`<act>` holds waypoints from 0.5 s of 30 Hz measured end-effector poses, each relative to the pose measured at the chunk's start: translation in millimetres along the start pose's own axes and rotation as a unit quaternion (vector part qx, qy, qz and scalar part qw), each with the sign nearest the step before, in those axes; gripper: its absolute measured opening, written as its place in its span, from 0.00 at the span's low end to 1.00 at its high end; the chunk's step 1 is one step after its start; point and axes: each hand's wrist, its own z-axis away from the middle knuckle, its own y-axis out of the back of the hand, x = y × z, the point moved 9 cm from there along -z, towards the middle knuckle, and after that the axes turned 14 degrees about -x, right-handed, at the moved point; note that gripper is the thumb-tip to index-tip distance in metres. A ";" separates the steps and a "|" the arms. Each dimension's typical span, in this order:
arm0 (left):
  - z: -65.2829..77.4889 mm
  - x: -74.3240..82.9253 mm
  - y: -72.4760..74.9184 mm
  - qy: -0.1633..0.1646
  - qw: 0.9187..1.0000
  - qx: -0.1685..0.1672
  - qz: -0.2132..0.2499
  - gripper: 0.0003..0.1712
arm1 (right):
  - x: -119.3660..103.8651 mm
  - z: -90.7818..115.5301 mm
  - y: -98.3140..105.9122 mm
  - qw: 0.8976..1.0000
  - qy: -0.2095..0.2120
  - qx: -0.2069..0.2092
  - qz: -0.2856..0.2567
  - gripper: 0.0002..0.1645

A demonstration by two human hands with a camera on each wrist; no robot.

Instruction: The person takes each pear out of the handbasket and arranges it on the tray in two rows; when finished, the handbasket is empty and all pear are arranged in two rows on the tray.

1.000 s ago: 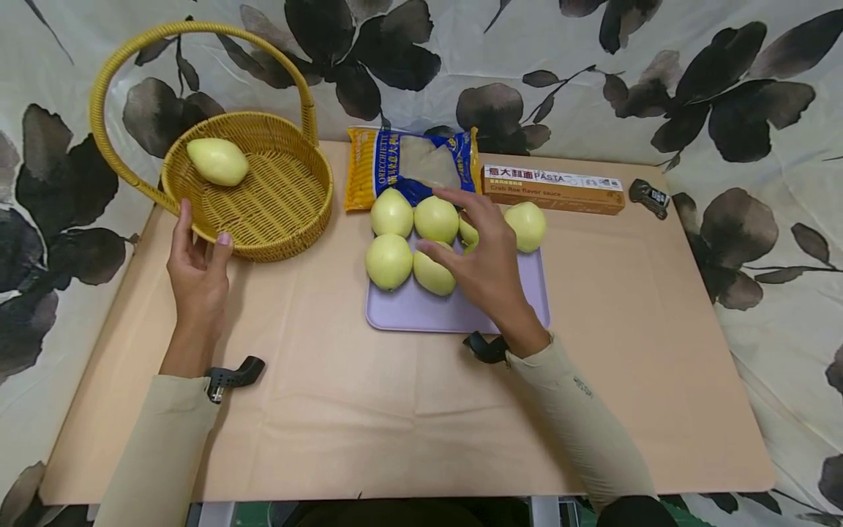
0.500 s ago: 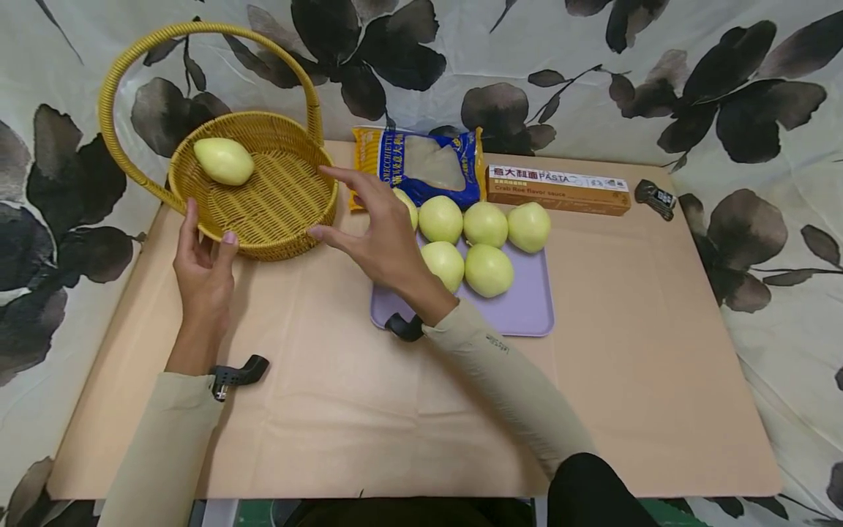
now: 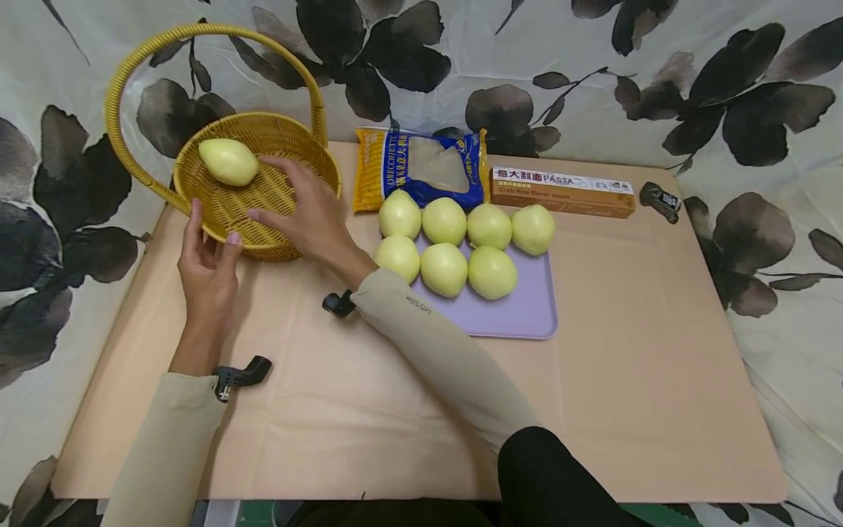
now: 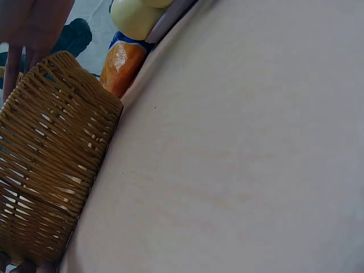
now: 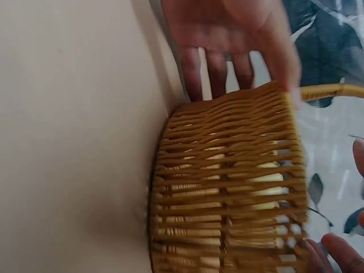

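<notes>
A yellow woven basket with a tall arched handle stands at the left, holding one pale yellow-green, pear-shaped fruit. Against the basket's near-left outer side lies my left hand, its fingers fairly straight and the thumb beside the rim. My right hand is above the right part of the basket, thumb and fingers spread, with nothing between them. Its fingertips point toward the fruit, apart from it. In the right wrist view the left hand touches the basket wall. Similar fruits lie in two rows on a lilac tray.
Behind the tray lie a blue and yellow pasta bag and a brown pasta box. A small black packet is at the far right. Floral cloth hangs behind the table.
From over the tray, my right hand has moved left to above the basket, carrying nothing. My left hand stays against the basket. The whole view has shifted slightly.
</notes>
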 end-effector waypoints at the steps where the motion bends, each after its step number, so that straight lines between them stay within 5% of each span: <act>1: -0.1 0.2 -0.7 0.001 1.000 -0.001 -0.005 0.45 | 0.4 -5.9 -2.0 1.000 -0.007 0.000 0.013 0.46; 15: 0.4 2.2 -0.3 -0.006 1.000 0.001 -0.018 0.45 | 10.6 -86.5 -28.9 0.995 -0.052 -0.062 0.050 0.49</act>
